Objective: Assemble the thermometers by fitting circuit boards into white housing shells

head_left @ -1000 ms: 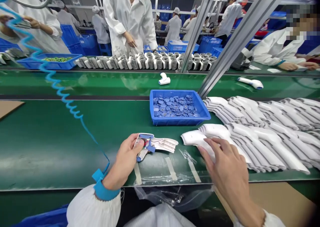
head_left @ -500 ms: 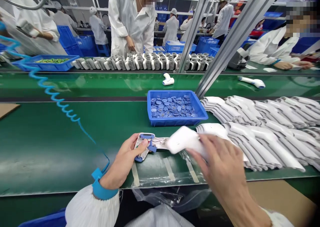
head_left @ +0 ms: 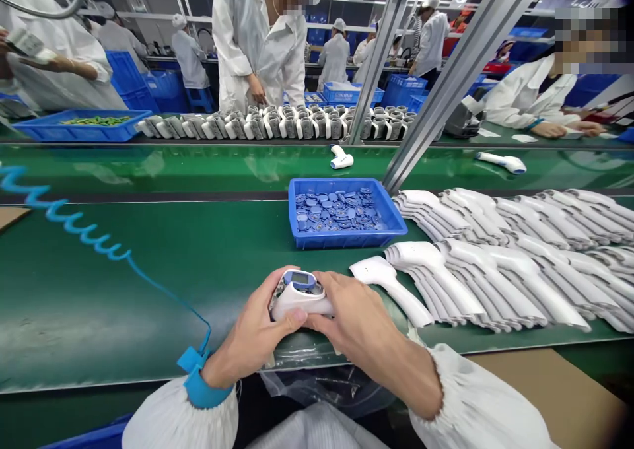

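Observation:
Both hands grip one white thermometer gun body [head_left: 300,295] with a blue-rimmed screen, just above the green bench's front edge. My left hand [head_left: 255,330] wraps its left end, thumb along the lower seam. My right hand [head_left: 354,323] presses down over its right part and hides the handle. A blue wrist strap [head_left: 201,378] with a coiled blue cord [head_left: 74,228] sits on my left wrist. White half shells [head_left: 495,264] lie stacked in rows to the right, the nearest one [head_left: 391,284] close to my right hand.
A blue tray [head_left: 341,238] of small blue round parts stands behind my hands. Two finished thermometers [head_left: 341,158] [head_left: 500,162] lie on the far belt. A row of grey-white units [head_left: 297,124] lines the far bench, where people in white coats work. Slanted metal posts [head_left: 436,92] rise at centre right.
My right hand picked a white shell from the stack, carried it left and set it over the open half in my left hand. Both hands now clasp the joined body.

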The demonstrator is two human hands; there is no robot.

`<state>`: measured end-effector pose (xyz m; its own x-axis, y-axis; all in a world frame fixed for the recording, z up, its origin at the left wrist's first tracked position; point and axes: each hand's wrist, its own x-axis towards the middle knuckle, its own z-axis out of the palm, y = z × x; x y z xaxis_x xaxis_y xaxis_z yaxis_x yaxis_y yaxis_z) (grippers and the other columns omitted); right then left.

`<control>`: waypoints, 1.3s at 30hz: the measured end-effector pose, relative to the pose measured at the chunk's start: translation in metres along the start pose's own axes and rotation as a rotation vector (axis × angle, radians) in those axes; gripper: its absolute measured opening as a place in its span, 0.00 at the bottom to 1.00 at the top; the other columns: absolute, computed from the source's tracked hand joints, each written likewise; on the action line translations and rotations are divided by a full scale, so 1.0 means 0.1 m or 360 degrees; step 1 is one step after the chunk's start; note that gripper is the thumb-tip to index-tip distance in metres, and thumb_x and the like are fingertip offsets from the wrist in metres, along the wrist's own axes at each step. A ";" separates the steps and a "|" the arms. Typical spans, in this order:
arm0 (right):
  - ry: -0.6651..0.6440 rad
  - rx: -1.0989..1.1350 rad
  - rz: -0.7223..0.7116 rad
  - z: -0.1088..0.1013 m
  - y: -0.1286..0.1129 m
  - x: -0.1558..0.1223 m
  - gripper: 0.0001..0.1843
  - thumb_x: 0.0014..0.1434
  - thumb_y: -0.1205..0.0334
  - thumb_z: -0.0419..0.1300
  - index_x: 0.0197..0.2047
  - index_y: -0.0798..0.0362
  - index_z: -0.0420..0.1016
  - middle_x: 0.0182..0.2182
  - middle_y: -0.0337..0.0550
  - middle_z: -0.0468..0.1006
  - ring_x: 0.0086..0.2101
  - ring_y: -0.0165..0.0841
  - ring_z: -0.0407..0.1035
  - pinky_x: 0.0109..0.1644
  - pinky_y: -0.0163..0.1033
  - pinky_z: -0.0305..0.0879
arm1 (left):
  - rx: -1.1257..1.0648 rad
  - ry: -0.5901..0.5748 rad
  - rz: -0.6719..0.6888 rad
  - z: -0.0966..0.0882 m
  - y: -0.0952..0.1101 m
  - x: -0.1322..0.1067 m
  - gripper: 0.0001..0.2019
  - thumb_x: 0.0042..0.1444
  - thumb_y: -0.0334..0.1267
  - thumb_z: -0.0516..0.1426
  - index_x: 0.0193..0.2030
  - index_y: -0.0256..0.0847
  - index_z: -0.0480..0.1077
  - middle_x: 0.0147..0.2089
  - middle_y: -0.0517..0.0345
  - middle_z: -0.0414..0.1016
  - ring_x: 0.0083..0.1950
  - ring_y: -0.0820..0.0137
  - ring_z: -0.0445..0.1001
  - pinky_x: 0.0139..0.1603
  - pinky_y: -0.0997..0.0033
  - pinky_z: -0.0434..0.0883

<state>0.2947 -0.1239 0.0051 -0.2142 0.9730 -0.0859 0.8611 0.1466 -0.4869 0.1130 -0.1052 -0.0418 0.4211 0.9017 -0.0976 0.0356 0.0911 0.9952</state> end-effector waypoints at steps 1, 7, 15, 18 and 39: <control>-0.0052 0.0119 0.0011 -0.05 0.00 0.00 0.18 0.60 0.51 0.65 0.50 0.50 0.75 0.44 0.45 0.81 0.41 0.43 0.75 0.42 0.43 0.65 | 0.0048 -0.0015 0.0031 0.00 -0.01 -0.02 0.28 0.59 0.47 0.62 0.63 0.40 0.65 0.62 0.46 0.71 0.61 0.56 0.71 0.60 0.61 0.70; -0.0417 0.0876 0.0188 -0.18 0.12 -0.05 0.23 0.59 0.55 0.64 0.56 0.51 0.71 0.46 0.45 0.79 0.42 0.39 0.73 0.41 0.40 0.67 | 0.0692 0.0348 0.0359 0.06 -0.07 -0.13 0.26 0.61 0.41 0.61 0.65 0.46 0.62 0.69 0.50 0.62 0.68 0.57 0.63 0.68 0.59 0.64; -0.0352 0.1115 0.0222 -0.07 0.10 -0.19 0.22 0.65 0.53 0.57 0.60 0.51 0.66 0.49 0.45 0.77 0.45 0.38 0.71 0.50 0.44 0.67 | 0.1211 0.0381 0.0625 0.07 -0.32 -0.23 0.27 0.67 0.35 0.51 0.71 0.47 0.54 0.71 0.53 0.61 0.71 0.61 0.62 0.72 0.59 0.60; -0.0316 0.1077 0.0185 -0.08 0.05 -0.22 0.19 0.67 0.53 0.55 0.58 0.51 0.68 0.49 0.45 0.77 0.46 0.37 0.71 0.49 0.43 0.67 | 0.1155 0.0456 0.0461 0.11 -0.34 -0.24 0.25 0.66 0.38 0.53 0.69 0.45 0.58 0.69 0.52 0.65 0.68 0.60 0.65 0.70 0.60 0.63; 0.0971 -0.0033 -0.0381 0.24 -0.40 0.57 0.29 0.71 0.52 0.50 0.17 0.52 0.63 0.19 0.38 0.65 0.23 0.27 0.57 0.28 0.40 0.47 | 0.0983 0.0005 0.0227 -0.01 0.32 0.12 0.04 0.54 0.33 0.55 0.30 0.39 0.69 0.25 0.57 0.74 0.25 0.70 0.69 0.26 0.71 0.58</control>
<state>0.2368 -0.0790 -0.0016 -0.1061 0.8385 0.5345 0.8321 0.3692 -0.4140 0.1185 -0.0907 -0.0112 0.4579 0.8882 0.0373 0.4960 -0.2901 0.8185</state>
